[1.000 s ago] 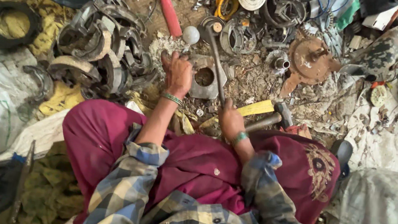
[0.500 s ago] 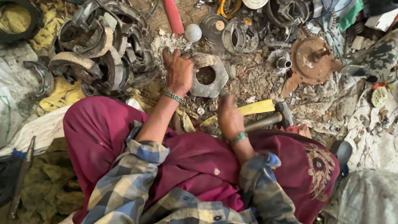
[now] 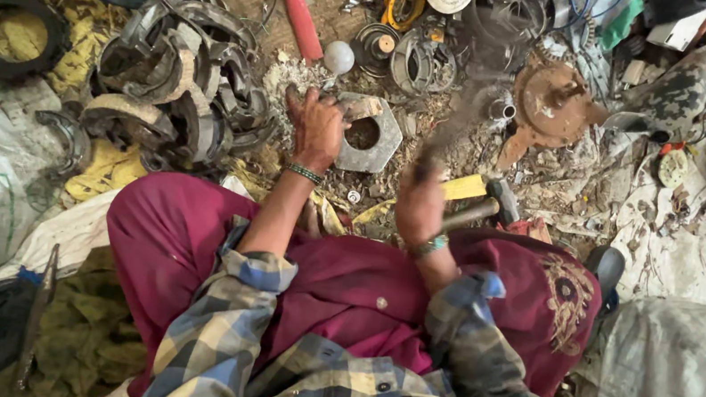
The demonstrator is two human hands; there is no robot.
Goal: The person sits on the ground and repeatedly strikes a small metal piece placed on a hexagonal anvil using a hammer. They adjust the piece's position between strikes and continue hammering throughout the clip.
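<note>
The person sits on the ground with legs folded under dark red cloth, and junk metal lies all around. The left hand [image 3: 319,127] lies on a flat grey metal piece with six sides [image 3: 367,133] that has a round hole in the middle. It sits on the dirty ground just past the knees. The fingers of this hand are spread loosely and press down on the left edge of the piece; they are not wrapped around it. The right hand [image 3: 421,202] is up in the air, nearer than the metal piece and a bit to its right. Its fingers are clenched around a thin dark handle [image 3: 454,130]. The handle looks blurry, so I cannot tell what kind of tool it is. A hammer with a yellow part [image 3: 478,203] lies on the ground just to the right of that hand. To the left is a pile of curved grey metal parts [image 3: 174,82]. Farther away lie a red handle [image 3: 302,17] and a small white ball [image 3: 339,57]. On the far right is a round rusty part [image 3: 553,102].
</note>
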